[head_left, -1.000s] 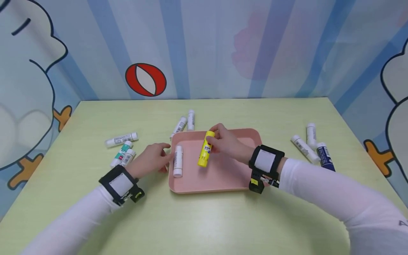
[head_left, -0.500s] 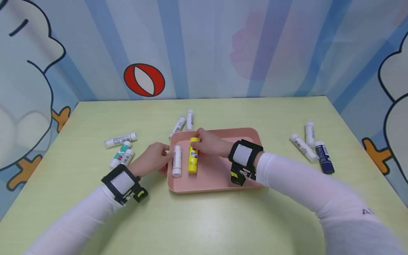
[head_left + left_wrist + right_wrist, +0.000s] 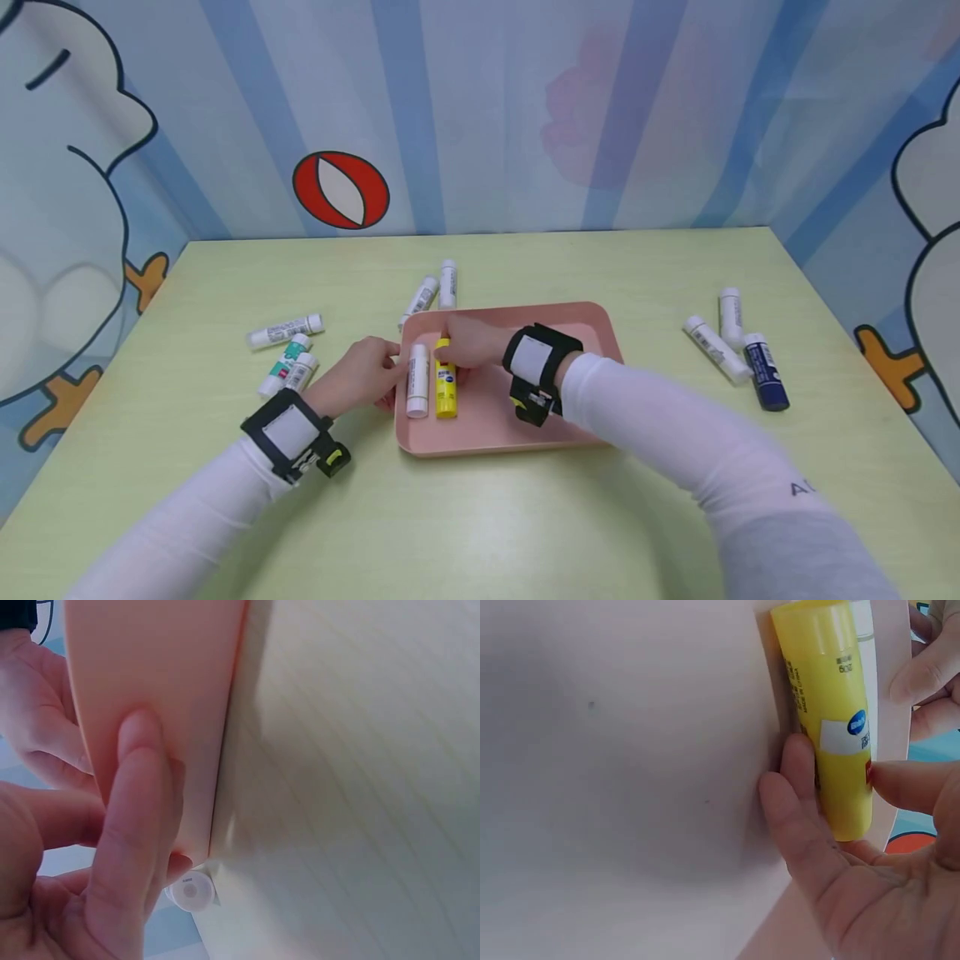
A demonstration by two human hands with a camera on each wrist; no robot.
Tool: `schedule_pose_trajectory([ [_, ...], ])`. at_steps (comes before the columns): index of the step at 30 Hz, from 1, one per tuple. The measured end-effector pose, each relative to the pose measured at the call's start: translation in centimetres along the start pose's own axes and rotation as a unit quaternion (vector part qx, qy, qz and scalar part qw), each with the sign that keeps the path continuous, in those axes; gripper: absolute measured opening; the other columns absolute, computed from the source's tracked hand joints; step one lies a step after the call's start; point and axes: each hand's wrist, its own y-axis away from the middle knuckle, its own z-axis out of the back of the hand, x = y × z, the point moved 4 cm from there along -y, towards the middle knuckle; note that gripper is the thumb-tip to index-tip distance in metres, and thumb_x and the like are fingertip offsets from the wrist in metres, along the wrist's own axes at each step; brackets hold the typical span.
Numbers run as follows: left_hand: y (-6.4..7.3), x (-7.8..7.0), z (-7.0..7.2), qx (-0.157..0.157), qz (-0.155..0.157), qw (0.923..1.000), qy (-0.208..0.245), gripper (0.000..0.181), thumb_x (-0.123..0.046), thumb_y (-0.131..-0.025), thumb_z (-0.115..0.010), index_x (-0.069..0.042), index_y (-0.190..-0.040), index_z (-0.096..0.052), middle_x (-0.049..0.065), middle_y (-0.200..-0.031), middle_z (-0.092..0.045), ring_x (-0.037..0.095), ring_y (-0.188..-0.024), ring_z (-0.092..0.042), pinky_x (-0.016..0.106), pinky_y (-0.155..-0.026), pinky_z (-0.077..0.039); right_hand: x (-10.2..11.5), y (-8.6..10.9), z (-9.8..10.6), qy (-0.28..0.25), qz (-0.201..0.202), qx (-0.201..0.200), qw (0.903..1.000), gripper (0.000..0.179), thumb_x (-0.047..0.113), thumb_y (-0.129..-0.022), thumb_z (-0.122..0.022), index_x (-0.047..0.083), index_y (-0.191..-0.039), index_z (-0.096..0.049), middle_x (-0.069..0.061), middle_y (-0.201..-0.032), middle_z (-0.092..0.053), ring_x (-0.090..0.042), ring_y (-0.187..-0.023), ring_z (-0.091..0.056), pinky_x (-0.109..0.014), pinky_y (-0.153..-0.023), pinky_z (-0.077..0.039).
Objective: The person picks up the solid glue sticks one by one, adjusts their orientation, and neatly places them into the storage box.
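Note:
A yellow glue stick (image 3: 446,392) lies beside a white glue stick (image 3: 417,381) in the left part of the pink tray (image 3: 517,437). My right hand (image 3: 476,342) pinches the yellow stick near its far end. In the right wrist view, the thumb is on one side of the yellow glue stick (image 3: 832,727) and the fingers on the other, low over the tray floor. My left hand (image 3: 360,375) grips the tray's left wall. Its fingers (image 3: 139,787) press on the outside of the pink wall while the thumb goes over the rim.
Left of the tray lie a green-and-white glue stick (image 3: 285,365) and two white ones. Two more white glue sticks (image 3: 447,283) touch or nearly touch the tray's far edge. At right are two white sticks and a dark blue glue stick (image 3: 767,372). A printed cloth wall (image 3: 487,117) stands behind.
My right hand has carried the yellow glue stick left and down, from above the tray's middle to right beside the white one. My left hand stays at the tray's left wall.

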Motion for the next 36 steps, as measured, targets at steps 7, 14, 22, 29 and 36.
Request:
schedule_pose_trajectory([
  [7,0.03,-0.07,0.00,-0.001,0.003,1.0000,-0.002,0.028,-0.021,-0.093,-0.049,-0.003,-0.114,-0.055,0.006,-0.075,-0.060,0.019,-0.059,-0.058,0.030,-0.055,-0.047,0.65,0.22,-0.26,0.035,-0.020,-0.015,0.9991,0.038,0.019,-0.090,-0.053,0.009,-0.126,-0.045,-0.010,-0.097,-0.056,-0.018,-0.071,-0.060,-0.028,-0.060,-0.048],
  [14,0.06,-0.07,0.02,0.001,0.009,1.0000,0.000,0.030,-0.020,-0.092,-0.050,-0.003,-0.117,-0.053,0.006,-0.076,-0.059,0.019,-0.059,-0.058,0.029,-0.056,-0.047,0.65,-0.04,-0.44,0.048,-0.037,-0.023,0.9979,0.034,0.021,-0.090,-0.054,0.008,-0.121,-0.048,-0.009,-0.093,-0.058,-0.017,-0.068,-0.060,-0.027,-0.059,-0.048],
  [22,0.10,0.04,0.05,0.002,0.009,1.0000,0.000,0.029,-0.020,-0.092,-0.050,-0.003,-0.115,-0.054,0.006,-0.076,-0.060,0.019,-0.060,-0.058,0.029,-0.056,-0.047,0.88,-0.09,-0.52,0.059,-0.036,-0.023,0.9973,0.028,0.022,-0.090,-0.054,0.006,-0.113,-0.051,-0.009,-0.091,-0.059,-0.017,-0.068,-0.060,-0.026,-0.060,-0.048],
  [29,0.18,-0.04,0.05,0.002,0.002,1.0000,0.006,0.028,-0.019,-0.092,-0.050,-0.003,-0.114,-0.055,0.006,-0.076,-0.060,0.020,-0.059,-0.058,0.029,-0.056,-0.047,0.76,-0.14,-0.50,0.029,-0.034,-0.016,0.9989,0.028,0.022,-0.089,-0.055,0.006,-0.112,-0.051,-0.008,-0.091,-0.059,-0.018,-0.069,-0.060,-0.027,-0.061,-0.048],
  [36,0.07,0.09,-0.01,0.004,0.002,0.9999,0.011,0.028,-0.019,-0.092,-0.050,-0.003,-0.114,-0.054,0.006,-0.077,-0.060,0.020,-0.059,-0.058,0.030,-0.056,-0.048,0.85,0.26,0.10,-0.002,-0.027,-0.006,0.9996,0.037,0.024,-0.089,-0.055,0.009,-0.122,-0.046,-0.009,-0.099,-0.057,-0.019,-0.076,-0.060,-0.028,-0.064,-0.049],
])
